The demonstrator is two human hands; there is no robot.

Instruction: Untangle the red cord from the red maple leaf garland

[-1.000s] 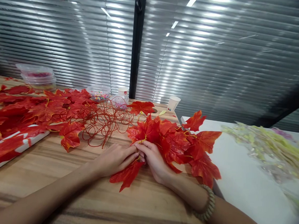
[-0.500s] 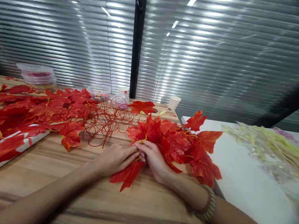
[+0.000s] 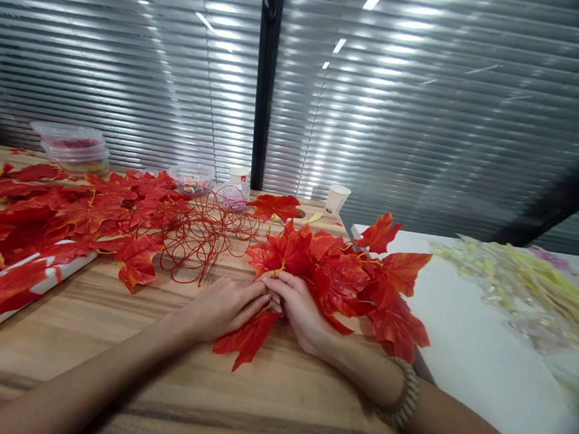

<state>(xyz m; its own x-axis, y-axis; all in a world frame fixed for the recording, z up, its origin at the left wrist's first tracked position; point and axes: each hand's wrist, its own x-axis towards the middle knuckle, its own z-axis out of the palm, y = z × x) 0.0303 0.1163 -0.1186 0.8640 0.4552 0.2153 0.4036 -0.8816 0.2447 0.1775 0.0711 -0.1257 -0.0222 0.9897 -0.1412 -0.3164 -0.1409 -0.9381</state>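
Observation:
My left hand (image 3: 229, 309) and my right hand (image 3: 300, 308) meet at the middle of the wooden table, fingertips pinched together. Between them is the yellow stem of a red artificial maple leaf (image 3: 247, 339), whose blade hangs below my fingers. A bunch of red artificial maple leaves (image 3: 339, 281) lies just beyond and to the right of my right hand, with yellow stems showing. The exact spot where the fingers grip is partly hidden. A loose tangle of thin red cord (image 3: 208, 237) spreads out beyond my left hand.
A pile of red leaves (image 3: 90, 208) covers the table's left side, partly over a white tray (image 3: 65, 269). Clear tubs (image 3: 74, 150), a bead container (image 3: 192, 179) and a paper cup (image 3: 337, 199) stand behind. Yellowish bundles (image 3: 539, 290) lie on the white table at right.

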